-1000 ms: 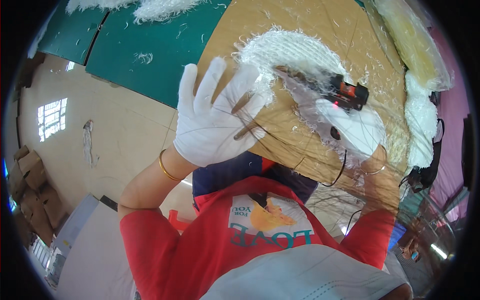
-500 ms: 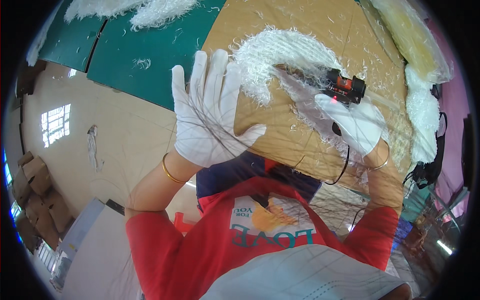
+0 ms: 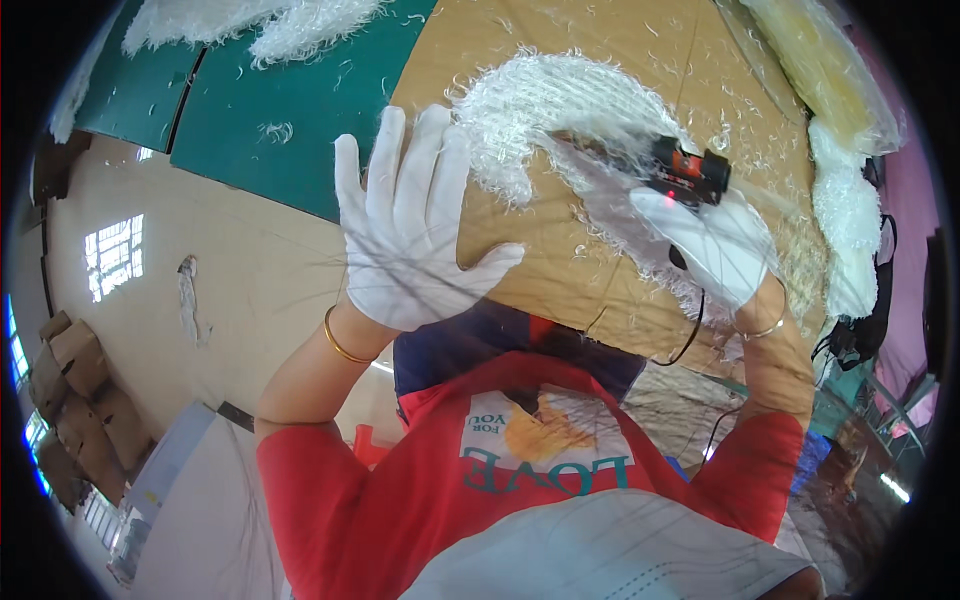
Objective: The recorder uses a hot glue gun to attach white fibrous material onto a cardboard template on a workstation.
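My left hand (image 3: 410,235) wears a white glove and is held up flat with fingers spread, thin strands stretched across its palm. My right hand (image 3: 715,240), also gloved in white, grips a small red and black corded tool (image 3: 690,172) with a red light. The tool rests against a curved bundle of white fibres (image 3: 530,105) lying on a brown cardboard sheet (image 3: 620,50). A black cord (image 3: 690,335) runs down from the tool past my right wrist.
A green table surface (image 3: 300,110) lies left of the cardboard, with more white fibre heaps (image 3: 290,25) at its far edge. Yellowish and white fibre bundles (image 3: 835,90) lie at the right. Cardboard boxes (image 3: 75,385) are stacked on the floor at the left.
My left hand has lifted and moved leftward, away from the fibres, opening flatter. My right hand with the tool has shifted slightly up along the white bundle.
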The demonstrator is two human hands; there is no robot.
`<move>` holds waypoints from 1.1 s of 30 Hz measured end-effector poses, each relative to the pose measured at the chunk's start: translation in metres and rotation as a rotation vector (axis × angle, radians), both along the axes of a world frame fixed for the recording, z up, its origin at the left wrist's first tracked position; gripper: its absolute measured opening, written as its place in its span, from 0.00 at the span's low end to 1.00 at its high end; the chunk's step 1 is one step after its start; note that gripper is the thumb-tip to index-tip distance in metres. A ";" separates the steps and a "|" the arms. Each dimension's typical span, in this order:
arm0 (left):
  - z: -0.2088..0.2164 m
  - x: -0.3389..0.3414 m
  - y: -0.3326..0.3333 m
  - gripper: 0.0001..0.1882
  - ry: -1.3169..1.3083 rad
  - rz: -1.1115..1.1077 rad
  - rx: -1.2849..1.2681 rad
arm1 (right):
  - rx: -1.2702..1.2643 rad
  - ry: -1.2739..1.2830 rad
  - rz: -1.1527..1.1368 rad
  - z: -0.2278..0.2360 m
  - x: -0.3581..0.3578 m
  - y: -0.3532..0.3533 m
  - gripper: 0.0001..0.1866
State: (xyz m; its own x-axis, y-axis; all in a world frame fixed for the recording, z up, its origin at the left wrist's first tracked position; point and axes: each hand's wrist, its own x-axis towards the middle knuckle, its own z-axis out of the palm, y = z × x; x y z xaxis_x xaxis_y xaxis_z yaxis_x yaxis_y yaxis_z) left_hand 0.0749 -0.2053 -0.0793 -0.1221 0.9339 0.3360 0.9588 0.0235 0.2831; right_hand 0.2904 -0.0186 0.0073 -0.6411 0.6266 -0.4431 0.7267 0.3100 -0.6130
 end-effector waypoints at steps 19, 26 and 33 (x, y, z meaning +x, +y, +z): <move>0.029 0.011 0.004 0.26 0.193 -0.003 0.025 | -0.253 0.258 -0.309 -0.027 0.033 0.000 0.20; 0.028 0.029 0.006 0.25 0.251 0.023 -0.052 | -0.396 0.447 -0.369 -0.031 0.038 -0.014 0.17; 0.037 0.014 0.021 0.19 0.366 -0.001 0.122 | -0.422 0.502 -0.376 -0.040 0.038 -0.018 0.17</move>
